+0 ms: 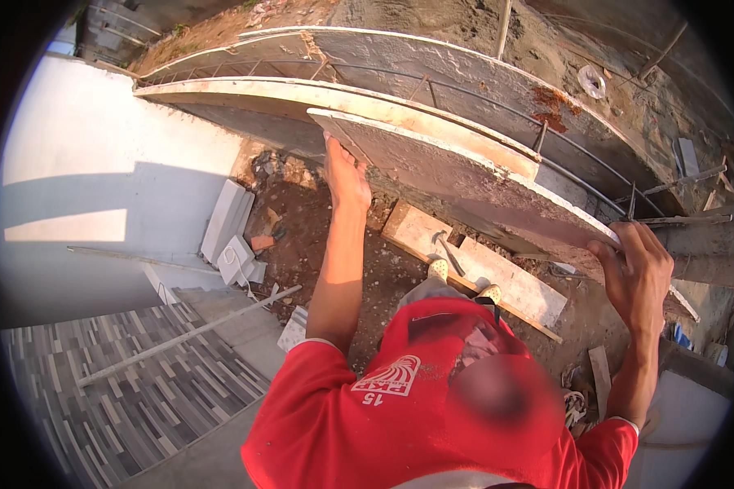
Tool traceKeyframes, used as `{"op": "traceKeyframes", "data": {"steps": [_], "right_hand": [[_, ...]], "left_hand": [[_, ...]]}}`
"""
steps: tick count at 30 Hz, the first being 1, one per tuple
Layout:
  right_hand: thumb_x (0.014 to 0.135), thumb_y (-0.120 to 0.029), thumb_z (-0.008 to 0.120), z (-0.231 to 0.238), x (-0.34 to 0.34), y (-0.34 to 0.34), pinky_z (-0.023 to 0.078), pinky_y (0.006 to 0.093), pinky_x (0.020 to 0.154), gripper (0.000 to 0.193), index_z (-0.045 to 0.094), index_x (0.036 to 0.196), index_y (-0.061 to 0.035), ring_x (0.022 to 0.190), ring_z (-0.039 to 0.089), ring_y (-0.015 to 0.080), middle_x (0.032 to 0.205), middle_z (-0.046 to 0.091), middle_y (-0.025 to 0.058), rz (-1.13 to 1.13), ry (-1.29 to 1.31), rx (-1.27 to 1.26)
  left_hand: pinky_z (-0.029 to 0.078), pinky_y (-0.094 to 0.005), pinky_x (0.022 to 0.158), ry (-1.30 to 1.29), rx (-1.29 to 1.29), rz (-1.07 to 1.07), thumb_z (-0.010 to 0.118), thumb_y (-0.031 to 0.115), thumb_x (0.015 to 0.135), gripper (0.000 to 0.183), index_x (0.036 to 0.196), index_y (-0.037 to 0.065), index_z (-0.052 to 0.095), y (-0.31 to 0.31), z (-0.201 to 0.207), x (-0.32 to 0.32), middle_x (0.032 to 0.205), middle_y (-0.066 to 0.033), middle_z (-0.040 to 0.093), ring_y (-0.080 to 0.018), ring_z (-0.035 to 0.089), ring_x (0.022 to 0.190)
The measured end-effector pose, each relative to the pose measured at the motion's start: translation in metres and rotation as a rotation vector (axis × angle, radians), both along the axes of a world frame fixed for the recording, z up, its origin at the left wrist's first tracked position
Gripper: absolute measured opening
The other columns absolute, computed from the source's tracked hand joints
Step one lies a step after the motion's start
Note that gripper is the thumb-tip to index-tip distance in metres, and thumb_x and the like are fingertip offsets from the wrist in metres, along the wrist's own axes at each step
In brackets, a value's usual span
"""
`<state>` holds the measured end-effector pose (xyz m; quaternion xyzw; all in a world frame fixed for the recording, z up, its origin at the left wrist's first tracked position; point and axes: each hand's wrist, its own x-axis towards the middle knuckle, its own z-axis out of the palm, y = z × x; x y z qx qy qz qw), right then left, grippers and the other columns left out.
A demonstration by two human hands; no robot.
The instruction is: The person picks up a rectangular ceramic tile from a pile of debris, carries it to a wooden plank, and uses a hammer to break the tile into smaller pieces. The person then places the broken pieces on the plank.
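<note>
A long grey board [465, 191] with a rough, mortar-stained face and a pale edge is between my two hands, tilted and slanting down to the right. Near its left end, my left hand [347, 175] supports the face, fingers pressed against it. My right hand [634, 265] grips the right part, thumb on the near face and fingers over the upper edge. Just beyond stands another board [367, 96] with a pale top edge. Steel reinforcing bars [436, 91] run in the trough between that one and a farther stained board [465, 65].
My feet in pale clogs [438, 269] are on planks [510, 281], where a hammer [450, 253] lies. White slabs [227, 218] lean by the white wall [73, 179] at left. A long stick [192, 334] crosses striped flooring [122, 375]. Scrap wood [600, 379] lies at right.
</note>
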<state>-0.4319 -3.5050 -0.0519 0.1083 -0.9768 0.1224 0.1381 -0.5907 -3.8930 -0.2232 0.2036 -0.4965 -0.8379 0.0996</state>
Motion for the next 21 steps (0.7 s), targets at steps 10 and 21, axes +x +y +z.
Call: {"op": "traceKeyframes", "data": {"steps": [10, 21], "right_hand": [[0.073, -0.006, 0.082, -0.009, -0.002, 0.002, 0.047, 0.0413, 0.068, 0.030, 0.064, 0.096, 0.0001, 0.073, 0.059, 0.0340, 0.081, 0.062, 0.0135, 0.003, 0.061, 0.111], [0.068, -0.001, 0.073, -0.019, -0.004, 0.003, 0.048, 0.0455, 0.076, 0.036, 0.062, 0.103, -0.0007, 0.084, 0.061, 0.0374, 0.091, 0.063, 0.0158, -0.046, -0.103, -0.027]], "left_hand": [[0.018, -0.0517, 0.121, 0.069, 0.081, -0.008, 0.048, 0.045, 0.106, 0.067, 0.158, 0.008, 0.029, -0.007, -0.002, -0.009, 0.161, -0.0140, 0.032, -0.0273, 0.031, 0.147], [0.046, -0.0363, 0.105, 0.303, -0.147, -0.171, 0.059, 0.031, 0.104, 0.063, 0.154, 0.006, 0.031, -0.019, -0.034, 0.006, 0.145, -0.0075, 0.047, -0.0198, 0.050, 0.129]]}}
